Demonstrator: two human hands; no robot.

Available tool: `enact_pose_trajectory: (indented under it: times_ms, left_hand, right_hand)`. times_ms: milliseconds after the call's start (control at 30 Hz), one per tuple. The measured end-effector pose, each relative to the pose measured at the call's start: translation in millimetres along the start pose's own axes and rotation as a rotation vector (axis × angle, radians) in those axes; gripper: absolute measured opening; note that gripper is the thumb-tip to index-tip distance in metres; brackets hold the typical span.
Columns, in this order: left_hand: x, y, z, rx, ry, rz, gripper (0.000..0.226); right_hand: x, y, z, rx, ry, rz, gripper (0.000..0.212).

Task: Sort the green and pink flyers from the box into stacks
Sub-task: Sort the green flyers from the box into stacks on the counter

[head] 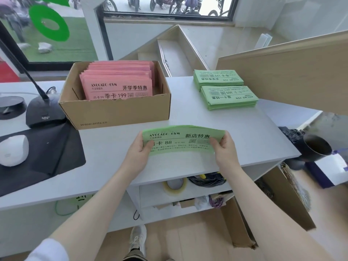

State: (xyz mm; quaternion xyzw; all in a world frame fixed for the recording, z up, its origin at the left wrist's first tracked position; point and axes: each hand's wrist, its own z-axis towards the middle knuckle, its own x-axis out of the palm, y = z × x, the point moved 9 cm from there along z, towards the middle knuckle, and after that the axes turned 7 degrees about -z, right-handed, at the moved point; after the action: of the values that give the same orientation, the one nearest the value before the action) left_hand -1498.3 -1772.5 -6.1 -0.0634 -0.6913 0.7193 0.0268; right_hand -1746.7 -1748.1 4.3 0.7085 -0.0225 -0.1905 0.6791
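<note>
The thin, floppy bundle of green paper flyers [183, 140] bowed between both hands; left hand [140, 149] and right hand [224, 146] fingers pinched its short ends, best held there.

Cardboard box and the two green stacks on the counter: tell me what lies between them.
In the head view, only bare grey counter separates the cardboard box from the two green stacks. The green bundle held by both hands sits nearer the person, outside that gap.
</note>
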Motion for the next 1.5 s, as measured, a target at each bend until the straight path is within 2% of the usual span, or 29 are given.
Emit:
enact_pose_trajectory:
  times_ms: [167, 233, 300, 333, 467, 567, 633, 733, 833, 900, 933, 967, 1033, 1133, 1233, 1333, 1433, 1500]
  left_hand:
    - [2.4, -23.3, 13.0, 0.087, 0.0, 0.14, 0.027]
    - [6.8, -50.9, 25.2, 0.171, 0.007, 0.256, 0.024]
    - [15.8, -80.5, 39.9, 0.259, 0.043, 0.367, 0.024]
    - [23.2, -95.5, 48.0, 0.304, 0.078, 0.43, 0.024]
    - [62.4, -142.4, 77.2, 0.47, 0.223, 0.642, 0.021]
    - [83.3, -165.8, 95.7, 0.528, 0.242, 0.652, 0.02]
    - [94.3, -173.8, 107.9, 0.54, 0.238, 0.649, 0.017]
    - [107.0, -166.7, 126.5, 0.441, 0.227, 0.626, 0.012]
    - [113.0, -150.9, 142.1, 0.299, 0.186, 0.431, 0.01]
    - [123.3, -125.9, 149.4, 0.147, 0.27, 0.27, 0.009]
    - [131.8, -108.7, 151.2, 0.069, 0.342, 0.264, 0.006]
    - [141.4, -91.8, 151.4, 0.015, 0.412, 0.31, 0.003]
    - [154.8, -59.7, 153.6, -0.052, 0.472, 0.41, 0.009]
    - [155.9, -33.5, 170.2, -0.168, 0.323, 0.328, 0.007]
    - [157.6, -22.3, 193.2, -0.281, 0.144, 0.019, 0.002]
    - [168.0, -23.3, 218.2, -0.295, 0.012, -0.167, 0.007]
    - [174.4, -31.5, 245.8, -0.233, -0.093, -0.051, 0.009]
    - [177.3, -32.5, 263.9, -0.188, -0.125, 0.112, 0.003]
  right_hand:
    - [-7.2, -12.3, 14.5, 0.134, -0.028, -0.049, 0.015]
    - [-21.3, -2.2, 21.2, 0.135, -0.108, -0.123, 0.033]
    - [-33.8, 28.7, 29.4, -0.014, -0.184, -0.323, 0.058]
    - [-36.0, 51.3, 33.0, -0.133, -0.2, -0.406, 0.063]
    - [-16.7, 140.7, 42.0, -0.555, -0.097, -0.537, 0.044]
    - [-1.4, 177.9, 51.1, -0.761, -0.11, -0.758, 0.036]
    - [3.3, 181.9, 61.4, -0.824, -0.098, -0.896, 0.034]
    - [-4.5, 166.4, 82.6, -0.654, -0.045, -0.98, 0.024]
    - [-24.0, 150.2, 102.5, -0.495, -0.044, -0.945, 0.019]
    - [-46.6, 138.1, 118.7, -0.402, -0.081, -0.82, 0.016]
    - [-60.8, 129.7, 128.6, -0.345, -0.108, -0.739, 0.014]
    - [-75.7, 118.7, 139.1, -0.276, -0.131, -0.637, 0.012]
    - [-101.7, 90.6, 159.1, -0.126, -0.149, -0.405, 0.015]
    - [-134.1, 47.9, 189.8, 0.063, -0.163, -0.212, 0.014]
    - [-160.7, 13.5, 217.1, 0.202, -0.182, -0.08, 0.01]
    - [-170.9, -15.0, 240.6, 0.332, -0.159, 0.043, 0.009]
    - [-175.2, -25.4, 262.3, 0.364, -0.164, 0.039, 0.01]
    - [-178.4, -26.8, 276.7, 0.329, -0.166, -0.066, 0.016]
